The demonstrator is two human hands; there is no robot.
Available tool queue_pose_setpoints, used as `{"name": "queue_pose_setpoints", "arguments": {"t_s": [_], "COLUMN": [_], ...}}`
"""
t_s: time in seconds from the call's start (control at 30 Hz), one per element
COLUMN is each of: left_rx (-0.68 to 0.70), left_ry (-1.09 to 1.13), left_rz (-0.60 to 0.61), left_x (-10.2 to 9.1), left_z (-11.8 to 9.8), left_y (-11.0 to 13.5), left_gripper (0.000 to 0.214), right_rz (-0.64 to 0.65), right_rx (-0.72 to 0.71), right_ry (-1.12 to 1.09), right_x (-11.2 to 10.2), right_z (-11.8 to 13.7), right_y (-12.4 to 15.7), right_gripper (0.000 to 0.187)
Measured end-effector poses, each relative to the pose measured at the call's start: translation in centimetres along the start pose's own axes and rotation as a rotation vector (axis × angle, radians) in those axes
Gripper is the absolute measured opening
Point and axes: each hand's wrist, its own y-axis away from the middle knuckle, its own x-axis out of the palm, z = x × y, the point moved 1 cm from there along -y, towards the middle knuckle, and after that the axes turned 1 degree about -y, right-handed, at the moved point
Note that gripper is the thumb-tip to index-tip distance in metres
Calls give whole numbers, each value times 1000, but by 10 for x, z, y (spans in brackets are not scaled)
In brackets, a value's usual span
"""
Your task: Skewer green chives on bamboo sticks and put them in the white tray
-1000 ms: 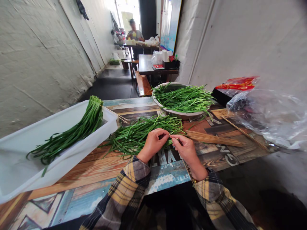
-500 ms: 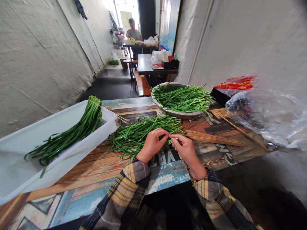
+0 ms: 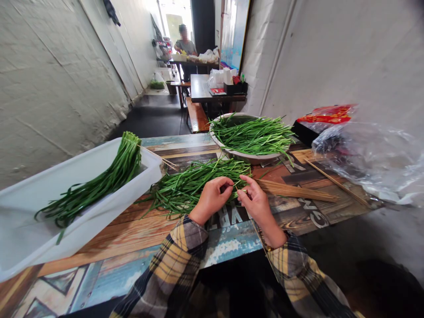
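Observation:
My left hand (image 3: 211, 198) is curled, its fingertips pinching green chive stalks at the near end of a loose pile of chives (image 3: 185, 183) on the table. My right hand (image 3: 254, 199) sits right beside it, thumb and fingers pinched on what looks like a thin bamboo skewer and chive ends; the exact thing is too small to name. A bundle of bamboo skewers (image 3: 294, 191) lies just right of my right hand. Both sleeves are yellow-and-dark plaid.
A white plastic tub (image 3: 79, 170) at left holds a tidy bunch of chives (image 3: 99, 183). A metal bowl (image 3: 247, 155) of chives stands behind the pile. Clear plastic bags (image 3: 367, 159) and a red packet (image 3: 326, 115) lie right. A person sits far back at another table (image 3: 212, 90).
My right hand has lifted slightly and its index finger has risen; the left hand stays curled on the chives. The rest is as before.

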Motion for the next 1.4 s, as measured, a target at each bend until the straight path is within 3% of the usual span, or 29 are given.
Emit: {"name": "queue_pose_setpoints", "arguments": {"t_s": [0.4,0.8,1.4], "left_rx": [-40,-82,-29], "left_ry": [60,106,64], "left_rz": [-23,-22,-13], "left_x": [-2,-2,-3], "left_z": [-4,-2,-2], "left_y": [-2,-2,-1], "left_gripper": [12,15,14], "right_rz": [10,15,6], "right_rx": [73,55,75], "right_ry": [-58,12,-6], "right_x": [2,1,2], "right_z": [-3,3,3], "right_y": [-1,0,0], "right_gripper": [25,26,27]}}
